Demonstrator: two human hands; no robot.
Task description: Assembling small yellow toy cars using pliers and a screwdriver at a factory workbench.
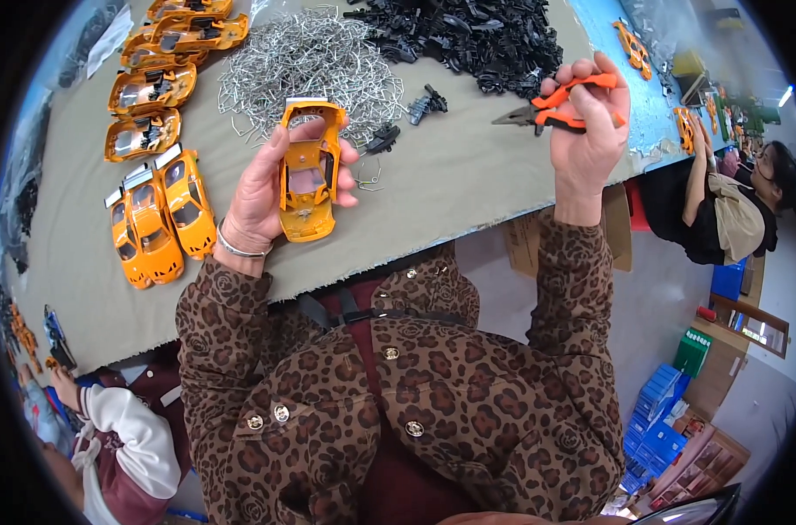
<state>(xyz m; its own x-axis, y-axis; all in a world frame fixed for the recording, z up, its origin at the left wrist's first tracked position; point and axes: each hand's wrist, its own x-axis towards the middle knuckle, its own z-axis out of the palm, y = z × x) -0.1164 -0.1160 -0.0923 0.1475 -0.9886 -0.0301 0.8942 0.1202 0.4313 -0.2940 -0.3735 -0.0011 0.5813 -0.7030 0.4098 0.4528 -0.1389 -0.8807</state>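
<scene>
My left hand (256, 194) is closed around an orange toy car body shell (308, 214), its hollow underside turned up. In my right hand (588, 144) are needle-nose pliers (548, 115) with orange and black handles, their tip pointing left above the table. Just past the shell lies a heap of bent silver wire pieces (306, 66). To the right of that heap is a pile of small black plastic parts (476, 39). Between the heaps and my hands lie a loose black part (427, 104), another black part (382, 139) and a bent wire (369, 182).
Finished-side-up orange car shells (144, 229) sit at the left, with several upturned shells (153, 87) beyond them. The cloth-covered table (433, 192) ends before my body. One person (730, 201) works at the right, another (131, 429) at the lower left. Blue crates (656, 420) stand behind.
</scene>
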